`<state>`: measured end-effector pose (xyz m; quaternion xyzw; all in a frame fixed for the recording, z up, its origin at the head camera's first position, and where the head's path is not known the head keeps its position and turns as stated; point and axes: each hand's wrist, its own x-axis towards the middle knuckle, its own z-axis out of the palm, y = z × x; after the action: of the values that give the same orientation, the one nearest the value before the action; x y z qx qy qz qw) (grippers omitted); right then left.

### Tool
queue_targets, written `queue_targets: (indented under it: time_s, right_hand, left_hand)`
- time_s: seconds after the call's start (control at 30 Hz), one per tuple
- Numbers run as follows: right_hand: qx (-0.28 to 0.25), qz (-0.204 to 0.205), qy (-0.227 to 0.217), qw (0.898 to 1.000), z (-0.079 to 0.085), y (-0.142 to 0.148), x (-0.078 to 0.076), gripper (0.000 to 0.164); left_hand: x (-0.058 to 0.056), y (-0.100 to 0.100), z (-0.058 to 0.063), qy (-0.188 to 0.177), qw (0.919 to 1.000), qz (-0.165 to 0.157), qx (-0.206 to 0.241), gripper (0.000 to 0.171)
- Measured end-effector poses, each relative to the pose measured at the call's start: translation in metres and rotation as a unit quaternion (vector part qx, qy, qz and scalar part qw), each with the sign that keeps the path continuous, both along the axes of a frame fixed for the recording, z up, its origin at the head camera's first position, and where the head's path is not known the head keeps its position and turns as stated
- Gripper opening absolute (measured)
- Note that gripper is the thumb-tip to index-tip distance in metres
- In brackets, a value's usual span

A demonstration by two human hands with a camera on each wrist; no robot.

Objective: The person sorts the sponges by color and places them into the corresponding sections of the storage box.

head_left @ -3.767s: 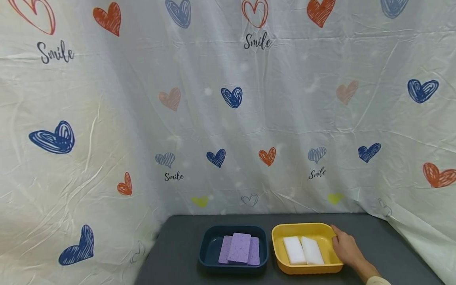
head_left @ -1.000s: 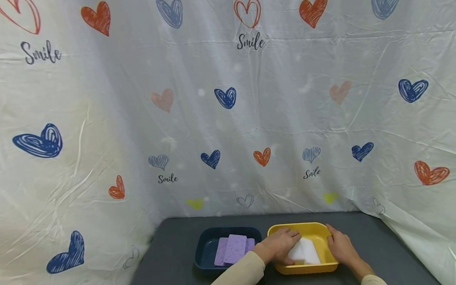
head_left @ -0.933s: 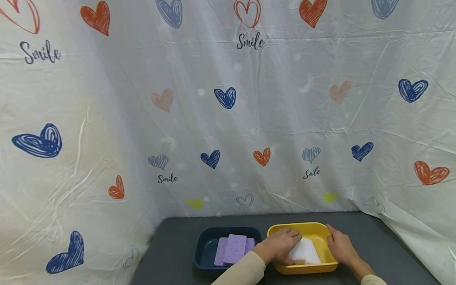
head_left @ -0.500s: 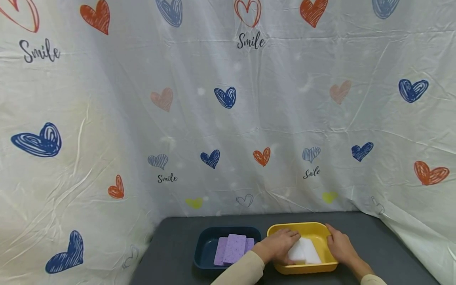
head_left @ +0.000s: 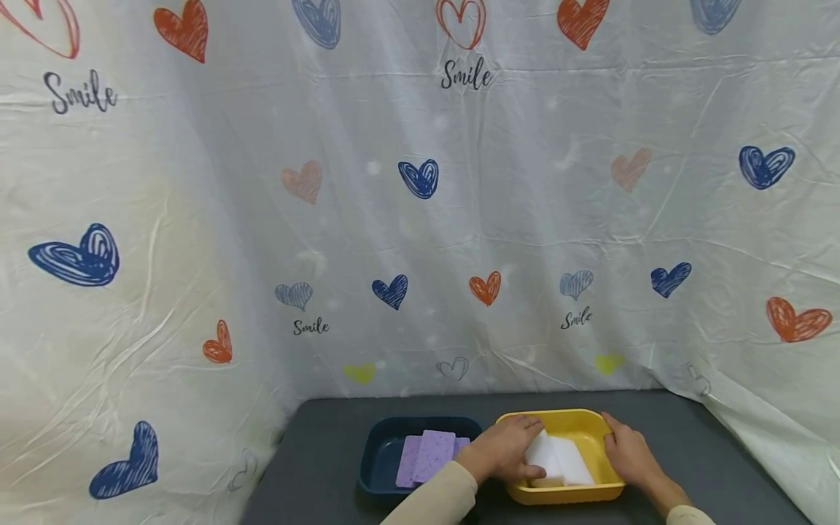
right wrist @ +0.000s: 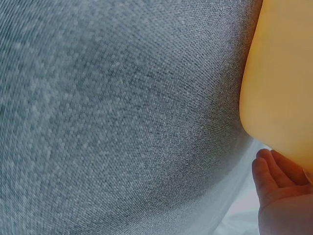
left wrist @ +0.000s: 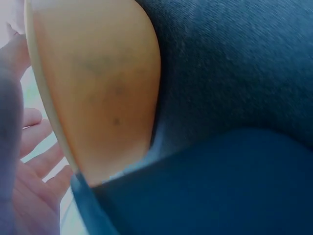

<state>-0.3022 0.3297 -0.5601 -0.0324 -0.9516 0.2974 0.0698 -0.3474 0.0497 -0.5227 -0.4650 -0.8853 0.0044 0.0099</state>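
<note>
My left hand is over the left side of the yellow tray, its thumb held apart from the fingers beside a white sponge. Another white sponge lies against that one in the tray. In the left wrist view, the fingers look loosely spread beyond the tray's rim. At the tray's right side my right hand grips the rim, and its fingers lie against the outer wall in the right wrist view.
A dark blue tray stands just left of the yellow one, with purple speckled sponges inside, one resting on top of others. Both trays are on a grey table. A pale curtain printed with hearts hangs behind.
After 3.8 s ago my left hand came in over the white sponges. Since half a second ago it has drawn slightly left, baring more white sponge. The right hand keeps its place on the tray.
</note>
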Motion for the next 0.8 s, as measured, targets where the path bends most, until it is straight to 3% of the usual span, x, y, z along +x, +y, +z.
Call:
queue_targets:
  time_s: [0.3,0.5,0.63,0.8]
  right_hand:
    - [0.006,0.007,-0.009,1.000,0.003,0.000,0.000,0.052]
    - [-0.015,0.018,-0.031,0.999,0.007,0.001,0.001,0.055]
    - [-0.024,0.029,-0.041,0.998,0.009,0.003,-0.001,0.058]
    - [0.011,0.049,-0.028,0.998,0.011,0.010,-0.001,0.058]
  left_hand:
    - [0.000,-0.016,0.001,0.015,0.9995,0.022,0.017,0.070]
    - [0.001,-0.024,0.007,0.044,0.9978,0.040,0.030,0.067]
    - [0.001,-0.031,0.011,0.058,0.9952,0.068,0.041,0.065]
    - [0.000,-0.048,0.013,0.064,0.9905,0.106,0.059,0.063]
